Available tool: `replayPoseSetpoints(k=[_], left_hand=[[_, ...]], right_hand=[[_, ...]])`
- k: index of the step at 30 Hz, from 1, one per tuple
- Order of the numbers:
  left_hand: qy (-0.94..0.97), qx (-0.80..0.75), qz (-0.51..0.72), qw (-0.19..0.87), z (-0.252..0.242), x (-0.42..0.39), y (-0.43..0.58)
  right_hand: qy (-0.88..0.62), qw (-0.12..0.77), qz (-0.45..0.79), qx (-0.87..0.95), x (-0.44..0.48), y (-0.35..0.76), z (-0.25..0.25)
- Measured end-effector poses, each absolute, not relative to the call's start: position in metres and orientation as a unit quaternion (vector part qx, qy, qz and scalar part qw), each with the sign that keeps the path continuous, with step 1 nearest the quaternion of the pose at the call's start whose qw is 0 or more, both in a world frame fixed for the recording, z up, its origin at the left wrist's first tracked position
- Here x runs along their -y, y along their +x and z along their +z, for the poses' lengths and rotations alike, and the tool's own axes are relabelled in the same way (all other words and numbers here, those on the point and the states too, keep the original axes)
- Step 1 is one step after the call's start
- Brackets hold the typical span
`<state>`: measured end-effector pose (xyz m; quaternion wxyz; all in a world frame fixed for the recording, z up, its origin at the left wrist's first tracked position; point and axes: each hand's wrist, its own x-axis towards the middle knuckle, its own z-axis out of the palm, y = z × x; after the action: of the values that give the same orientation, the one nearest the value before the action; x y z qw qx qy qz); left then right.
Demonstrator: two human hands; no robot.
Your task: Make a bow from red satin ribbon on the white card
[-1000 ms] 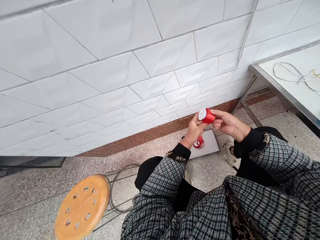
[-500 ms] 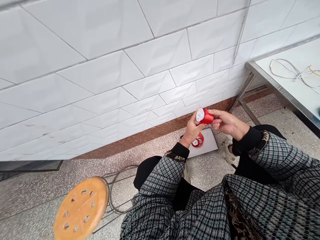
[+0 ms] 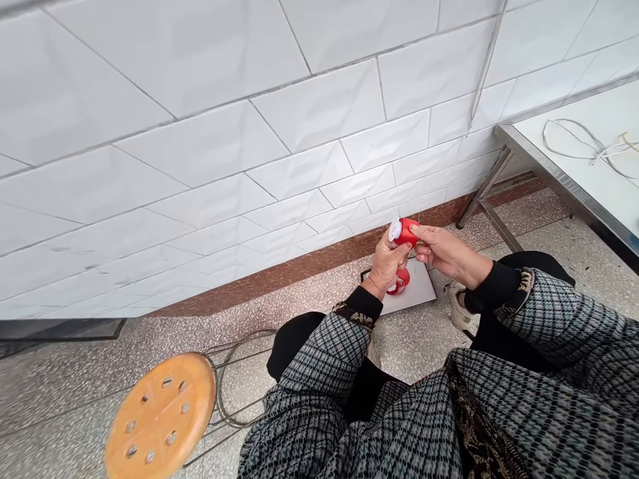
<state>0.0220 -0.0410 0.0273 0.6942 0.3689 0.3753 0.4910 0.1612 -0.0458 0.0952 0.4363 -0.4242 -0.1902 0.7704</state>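
Observation:
My left hand (image 3: 385,263) is closed around a spool of red ribbon (image 3: 408,231), whose white end faces left and toward the wall. My right hand (image 3: 452,251) pinches the ribbon side of the same spool, its thumb pressed on the red surface and the other fingers curled below. Beneath the hands, on the floor, lies a flat white board or shallow box (image 3: 422,286) with a dark edge. Another red ribbon roll (image 3: 401,281) rests on it, partly covered by my left hand.
A round orange stool (image 3: 160,416) with holes in its seat and thin metal legs is at the lower left. At the right, a metal-edged table (image 3: 574,150) carries loose white cable (image 3: 596,150). A white tiled wall (image 3: 224,146) rises in front, above a speckled floor (image 3: 219,382).
The spool has tilted and shifted slightly left, so its white end shows less. My right hand has moved left, its thumb farther over the ribbon.

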Motion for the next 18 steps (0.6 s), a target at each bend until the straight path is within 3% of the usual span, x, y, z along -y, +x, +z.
replayPoseSetpoints(k=[9,13,18], left_hand=[[0.472,-0.455,0.472,0.589,0.022,0.045,0.025],[0.547,-0.458,0.441,0.544,0.022,0.042,0.018],[0.493,-0.415,0.462,0.61,0.021,0.033,0.012]], right_hand=[[-0.446,0.516,0.719,0.132,0.025,0.175,0.105],[-0.44,0.461,0.764,0.101,0.021,0.182,0.107],[-0.442,0.403,0.797,0.083,0.026,0.183,0.109]])
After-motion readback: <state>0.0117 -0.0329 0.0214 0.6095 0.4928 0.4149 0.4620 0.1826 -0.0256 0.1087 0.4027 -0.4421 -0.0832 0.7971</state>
